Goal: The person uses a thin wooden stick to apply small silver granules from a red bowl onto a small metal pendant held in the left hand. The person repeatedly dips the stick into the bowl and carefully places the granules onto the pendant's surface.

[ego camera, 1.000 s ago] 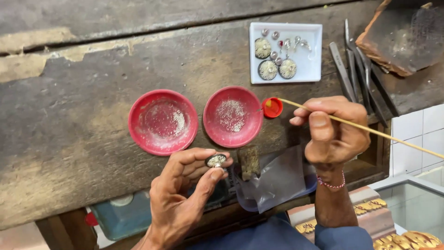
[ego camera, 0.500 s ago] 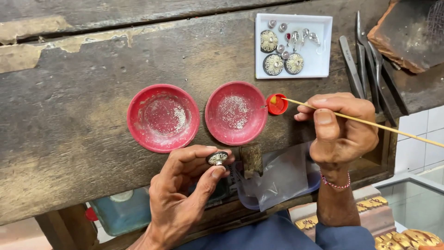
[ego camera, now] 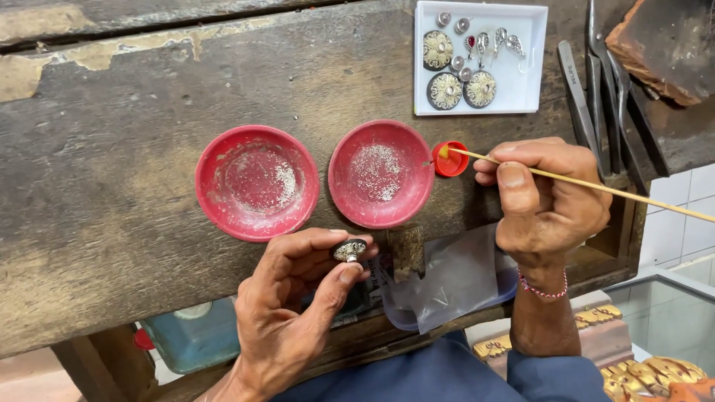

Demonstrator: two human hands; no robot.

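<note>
While the left hand [ego camera: 287, 313] hangs just off the near edge of the wooden workbench [ego camera: 112, 171], its thumb and fingertips pinch a small round ornament [ego camera: 349, 250], and the right hand [ego camera: 547, 201] beside it pinches a thin wooden stick [ego camera: 596, 186] whose tip rests in a small red cap [ego camera: 450, 159]. Beyond the hands, two red dishes [ego camera: 257, 182] holding pale grains sit side by side mid-bench, the cap touching the right one. Toward the far right corner lie a white tray [ego camera: 521, 93] of ornaments and dark metal tools [ego camera: 607, 89].
</note>
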